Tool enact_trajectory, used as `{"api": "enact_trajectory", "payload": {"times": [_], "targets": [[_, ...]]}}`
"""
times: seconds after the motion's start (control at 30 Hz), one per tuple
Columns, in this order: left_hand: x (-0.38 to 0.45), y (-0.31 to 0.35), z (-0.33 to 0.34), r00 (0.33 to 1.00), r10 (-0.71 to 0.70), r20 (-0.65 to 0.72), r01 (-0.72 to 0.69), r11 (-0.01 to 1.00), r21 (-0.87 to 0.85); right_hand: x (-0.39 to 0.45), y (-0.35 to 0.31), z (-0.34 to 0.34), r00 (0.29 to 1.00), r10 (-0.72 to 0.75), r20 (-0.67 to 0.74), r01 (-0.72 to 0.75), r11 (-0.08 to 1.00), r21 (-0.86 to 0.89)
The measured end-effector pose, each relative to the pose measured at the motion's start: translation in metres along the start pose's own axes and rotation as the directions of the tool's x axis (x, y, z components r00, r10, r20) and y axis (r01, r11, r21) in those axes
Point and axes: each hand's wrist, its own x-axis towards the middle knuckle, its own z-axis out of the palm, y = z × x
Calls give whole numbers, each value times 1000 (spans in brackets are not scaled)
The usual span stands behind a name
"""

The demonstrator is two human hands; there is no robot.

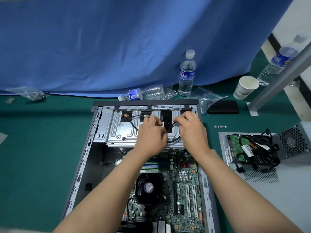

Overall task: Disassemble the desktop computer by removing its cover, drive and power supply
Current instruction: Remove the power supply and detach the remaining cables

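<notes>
The open computer case [87,148] lies flat on the green mat, its motherboard [183,190] and black CPU fan [149,189] exposed. Over the metal drive cage [121,130] at the far end, my left hand [152,135] pinches a small white connector on a black cable [134,118]. Beside it, my right hand [191,130] grips another black cable that loops down over the cage. To the right, the removed cover [269,190] lies flat and carries a hard drive [235,145] and the grey power supply [296,142] with its bundled black cables.
Several screws [220,126] lie right of the case. Behind it stand an upright water bottle [186,73], a fallen bottle [143,94], plastic bags [205,98], a paper cup [246,87] and a black pad [223,107]. A blue curtain [117,44] hangs behind; a grey post [276,76] rises at right.
</notes>
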Motion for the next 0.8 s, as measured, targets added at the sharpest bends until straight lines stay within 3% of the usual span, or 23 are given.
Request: {"api": "enact_trajectory", "payload": {"times": [0.13,0.27,0.47,0.63,0.8], "targets": [[-4,-4,-1,999,6,-51,-11,995,-97,3,1,0,1000,6,14,-6,999,44],[-9,-11,-11,998,-2,-70,-18,958,-288,2,1,2,993,-41,111,45,998,-40],[-23,-33,-26,994,58,95,-11,900,-435,3,0,0,989,-50,140,54,998,-29],[-21,-29,-22,988,-8,-156,-23,980,-199,0,0,2,990,-26,135,28,1000,-8],[-20,-27,-20,979,-93,-179,59,981,-183,-4,3,1,994,-20,107,14,998,63]]}}
